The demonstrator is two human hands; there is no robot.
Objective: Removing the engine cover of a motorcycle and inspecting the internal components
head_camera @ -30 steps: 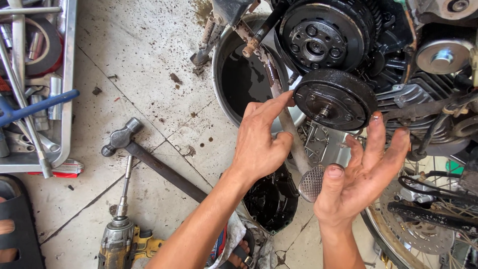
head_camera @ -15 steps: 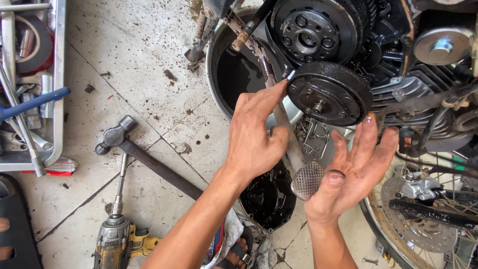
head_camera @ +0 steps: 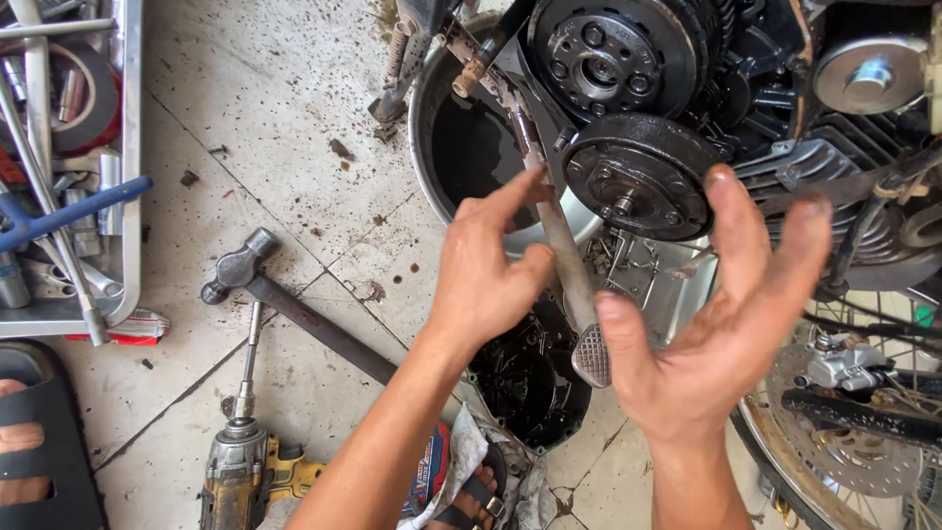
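Head camera, looking down at a grimy tiled floor beside a motorcycle engine with its side cover off.

My left hand [head_camera: 486, 270] is loosely open, fingers half curled, with the forefinger stretched toward the round dark clutch drum [head_camera: 643, 177] and the thumb side resting near the long metal pedal lever [head_camera: 554, 236] that runs down to a ribbed foot pad. It grips nothing. My right hand [head_camera: 721, 319] is open as well, palm turned inward and fingers spread upward, the fingertips just beside the drum's right edge. It holds nothing either. Both palms are smeared with black grease.

The clutch drum sits on its shaft at the lower part of the open engine, between my two hands, with a larger toothed clutch basket [head_camera: 613, 49] above it. Behind the lever stands a metal basin [head_camera: 432, 137] holding dark oil.

Compared with a second ago, both hands have risen and closed in on the drum: the left forefinger has come from the lever toward the drum's left rim, and the right hand now stands upright alongside it. I judge that the hands are bracketing the drum, not yet touching it firmly.

On the floor lie a hammer [head_camera: 294, 304], a yellow impact driver [head_camera: 240, 471] with a long extension, a black engine cover [head_camera: 525, 378] and a rag. A tray of tools [head_camera: 69, 167] sits at the left edge.
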